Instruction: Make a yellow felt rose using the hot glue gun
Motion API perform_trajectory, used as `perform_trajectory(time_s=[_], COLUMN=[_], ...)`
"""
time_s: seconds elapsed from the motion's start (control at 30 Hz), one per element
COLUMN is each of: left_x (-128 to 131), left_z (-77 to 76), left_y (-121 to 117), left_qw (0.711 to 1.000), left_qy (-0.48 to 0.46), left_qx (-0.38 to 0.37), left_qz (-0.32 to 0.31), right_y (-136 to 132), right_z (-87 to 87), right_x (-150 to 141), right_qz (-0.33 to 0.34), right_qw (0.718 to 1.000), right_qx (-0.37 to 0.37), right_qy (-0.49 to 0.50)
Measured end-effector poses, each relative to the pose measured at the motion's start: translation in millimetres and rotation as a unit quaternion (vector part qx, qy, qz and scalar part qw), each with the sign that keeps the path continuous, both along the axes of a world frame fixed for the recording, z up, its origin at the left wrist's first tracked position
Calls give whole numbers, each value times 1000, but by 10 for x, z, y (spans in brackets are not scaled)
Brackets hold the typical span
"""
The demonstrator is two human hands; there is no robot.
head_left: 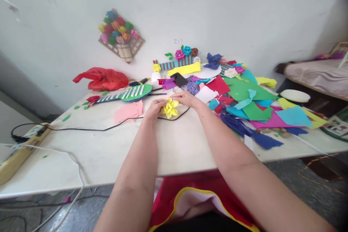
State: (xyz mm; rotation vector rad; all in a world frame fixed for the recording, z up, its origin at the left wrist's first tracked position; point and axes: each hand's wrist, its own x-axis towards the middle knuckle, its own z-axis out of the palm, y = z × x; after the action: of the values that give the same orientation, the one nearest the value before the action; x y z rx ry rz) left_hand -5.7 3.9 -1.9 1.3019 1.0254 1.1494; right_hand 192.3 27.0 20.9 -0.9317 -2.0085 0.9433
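Note:
A yellow paper flower (170,108) with pointed petals is held a little above the white table (185,148), between my two hands. My left hand (155,108) grips it from the left, fingers closed at the petals' edge. From the right, my right hand (186,98) reaches over with its fingertips pressed together at the flower's upper edge. The underside of the flower is hidden. A black cord (179,116) passes just below the flower. Pink paper sheets (128,111) lie to the left of my left hand.
Coloured paper scraps (252,98) are heaped on the right. Behind my hands are a black phone (179,79), purple yarn (191,87) and a green guitar-shaped craft (136,92). A red plastic bag (102,78) sits at the back left; a power strip (24,148) lies at the left edge.

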Motion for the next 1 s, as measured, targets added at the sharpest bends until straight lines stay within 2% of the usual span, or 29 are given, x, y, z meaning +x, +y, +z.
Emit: perform_trajectory(time_s=[0.27, 0.63, 1.0], left_x=[-5, 0, 14], left_z=[-4, 6, -17], left_y=[4, 15, 64], left_qw=[999, 999, 994], left_qy=[-26, -32, -97], left_qx=[-27, -30, -16], left_qz=[-12, 24, 51], right_y=[25, 51, -148], right_z=[5, 22, 194], right_x=[-16, -59, -133], right_qz=[-9, -18, -119], right_qw=[999, 990, 941], right_qx=[38, 102, 176], right_qy=[-13, -93, -264])
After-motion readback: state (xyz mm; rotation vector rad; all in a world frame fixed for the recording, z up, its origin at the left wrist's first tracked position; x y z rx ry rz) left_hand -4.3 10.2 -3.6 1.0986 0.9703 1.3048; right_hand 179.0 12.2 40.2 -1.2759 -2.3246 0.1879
